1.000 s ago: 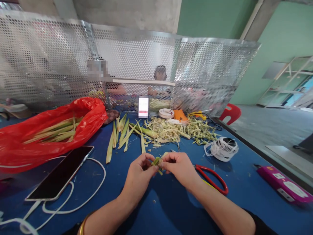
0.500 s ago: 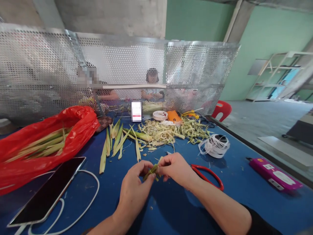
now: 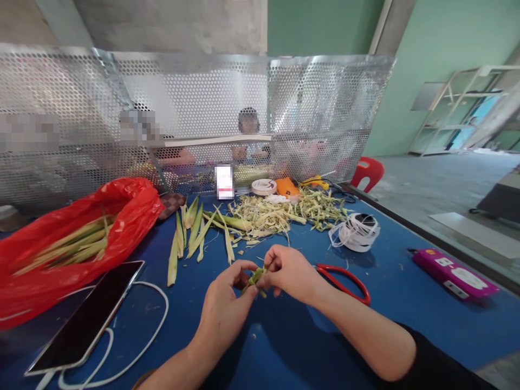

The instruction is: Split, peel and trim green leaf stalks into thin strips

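Observation:
Between my hands is a small folded piece of green leaf strip, partly hidden by the fingers. My left hand pinches it from the left with thumb and forefinger. From the right, my right hand has its fingertips closed on the other end of the same piece. Beyond them, long pale-green husk-like leaves lie on the blue table. A heap of shredded and knotted strips spreads behind the hands. Scissors with red handles rest beside my right forearm, their blades partly hidden.
On the left are a red plastic bag with more leaves and a tablet with a white cable. At right lie a white ribbon roll and a purple box. A perforated metal screen stands behind, people beyond it.
The right fingers have shifted slightly up along the green piece, and more of it shows between the hands. Both hands keep their grip. The view has tilted a little.

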Tool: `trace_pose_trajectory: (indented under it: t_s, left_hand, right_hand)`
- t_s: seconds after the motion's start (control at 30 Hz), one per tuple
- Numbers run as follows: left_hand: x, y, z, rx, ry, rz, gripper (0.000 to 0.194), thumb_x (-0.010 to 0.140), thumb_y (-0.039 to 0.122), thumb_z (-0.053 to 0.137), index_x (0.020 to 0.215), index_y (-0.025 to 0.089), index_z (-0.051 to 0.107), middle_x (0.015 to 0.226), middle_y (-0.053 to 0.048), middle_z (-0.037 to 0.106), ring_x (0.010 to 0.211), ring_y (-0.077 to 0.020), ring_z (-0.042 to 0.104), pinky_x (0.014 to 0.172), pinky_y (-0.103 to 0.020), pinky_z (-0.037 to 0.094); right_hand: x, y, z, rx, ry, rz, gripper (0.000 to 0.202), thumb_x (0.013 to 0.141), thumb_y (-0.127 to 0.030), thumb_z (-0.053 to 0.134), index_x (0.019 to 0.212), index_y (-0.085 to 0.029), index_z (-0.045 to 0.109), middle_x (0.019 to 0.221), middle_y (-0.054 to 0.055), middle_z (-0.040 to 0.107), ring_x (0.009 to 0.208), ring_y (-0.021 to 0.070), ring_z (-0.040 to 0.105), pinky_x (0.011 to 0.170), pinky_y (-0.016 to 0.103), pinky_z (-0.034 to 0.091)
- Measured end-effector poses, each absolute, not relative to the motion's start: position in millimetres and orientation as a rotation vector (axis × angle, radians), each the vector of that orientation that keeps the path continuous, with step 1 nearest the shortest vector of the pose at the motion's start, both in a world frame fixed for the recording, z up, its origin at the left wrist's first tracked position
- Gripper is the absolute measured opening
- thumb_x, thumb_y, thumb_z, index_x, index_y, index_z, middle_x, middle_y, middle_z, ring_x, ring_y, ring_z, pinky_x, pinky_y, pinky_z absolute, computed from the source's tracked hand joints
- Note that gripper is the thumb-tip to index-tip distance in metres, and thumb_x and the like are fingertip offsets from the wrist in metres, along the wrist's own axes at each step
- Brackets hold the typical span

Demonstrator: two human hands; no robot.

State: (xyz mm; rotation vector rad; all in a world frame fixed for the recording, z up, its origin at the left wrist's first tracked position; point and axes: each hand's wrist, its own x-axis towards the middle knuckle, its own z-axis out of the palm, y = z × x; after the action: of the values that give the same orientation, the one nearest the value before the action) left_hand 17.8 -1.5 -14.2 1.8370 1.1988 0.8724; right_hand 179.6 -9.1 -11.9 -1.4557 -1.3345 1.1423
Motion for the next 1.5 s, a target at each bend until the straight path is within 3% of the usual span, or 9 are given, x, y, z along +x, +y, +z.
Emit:
trace_pose_trajectory:
  t_s: [0.33, 0.57, 0.73, 1.07, 1.2, 1.33, 1.5]
  left_hand:
    - [15, -1, -9, 1.951, 1.205, 0.785, 0.021, 0.074, 0.028, 0.061, 0.094, 0.025, 0.065, 0.064, 0.003, 0.058, 0.064, -0.0149, 0.055, 0.063, -0.024, 0.04]
    - [17, 4, -9, 1.508, 1.133, 0.897, 0.03, 0.068, 0.027, 0.066, 0.096, 0.018, 0.058, 0.061, 0.003, 0.061, 0.062, -0.014, 0.057, 0.062, -0.024, 0.043]
    - [19, 5, -9, 1.234, 1.043, 0.981, 0.039, 0.061, 0.028, 0.072, 0.094, 0.016, 0.054, 0.056, 0.005, 0.061, 0.056, -0.0115, 0.056, 0.06, -0.022, 0.045]
    - [16, 4, -3, 1.38, 1.045, 0.938, 0.038, 0.064, 0.022, 0.066, 0.1, 0.016, 0.057, 0.053, 0.007, 0.057, 0.054, -0.0108, 0.055, 0.059, -0.023, 0.043]
    - [15, 3, -5, 1.563, 1.084, 0.868, 0.047, 0.067, 0.018, 0.061, 0.113, 0.019, 0.053, 0.053, 0.009, 0.052, 0.056, -0.012, 0.054, 0.061, -0.024, 0.043]
    - [14, 0, -6, 1.702, 1.124, 0.779, 0.056, 0.068, 0.018, 0.059, 0.122, 0.023, 0.046, 0.059, 0.008, 0.055, 0.061, -0.0139, 0.056, 0.065, -0.026, 0.043]
    - [12, -2, -3, 1.94, 1.181, 0.693, 0.065, 0.069, 0.016, 0.055, 0.131, 0.027, 0.04, 0.063, 0.008, 0.058, 0.072, -0.0162, 0.058, 0.073, -0.028, 0.041]
  right_hand:
    - [177, -10, -12, -1.432, -1.374, 1.135, 0.025, 0.059, -0.011, 0.067, 0.072, -0.021, 0.049, 0.055, -0.006, 0.062, 0.043, 0.0114, 0.058, 0.041, 0.02, 0.041]
    - [168, -19, -13, -1.285, -1.614, 0.546, 0.006, 0.075, -0.017, 0.064, 0.073, -0.021, 0.061, 0.068, -0.003, 0.061, 0.065, 0.0124, 0.058, 0.059, 0.022, 0.044]
    - [164, -22, -16, -1.153, -1.717, 0.347, 0.015, 0.082, -0.013, 0.057, 0.086, -0.021, 0.068, 0.081, 0.003, 0.063, 0.075, 0.0144, 0.06, 0.068, 0.024, 0.047]
    - [165, -18, -13, -1.258, -1.516, 0.647, 0.014, 0.075, -0.012, 0.061, 0.086, -0.02, 0.063, 0.077, 0.0, 0.067, 0.072, 0.0144, 0.063, 0.067, 0.025, 0.049]
    - [165, -19, -10, -1.345, -1.447, 0.745, 0.021, 0.071, -0.013, 0.063, 0.089, -0.021, 0.056, 0.069, -0.004, 0.063, 0.065, 0.0128, 0.06, 0.062, 0.025, 0.047]
    - [168, -16, -11, -1.35, -1.414, 0.858, 0.027, 0.069, -0.017, 0.065, 0.094, -0.02, 0.059, 0.068, -0.005, 0.057, 0.059, 0.0114, 0.056, 0.055, 0.023, 0.045]
    - [170, -12, -9, -1.402, -1.354, 1.199, 0.014, 0.072, -0.028, 0.064, 0.077, -0.015, 0.064, 0.059, -0.002, 0.057, 0.046, 0.0096, 0.052, 0.048, 0.023, 0.042]
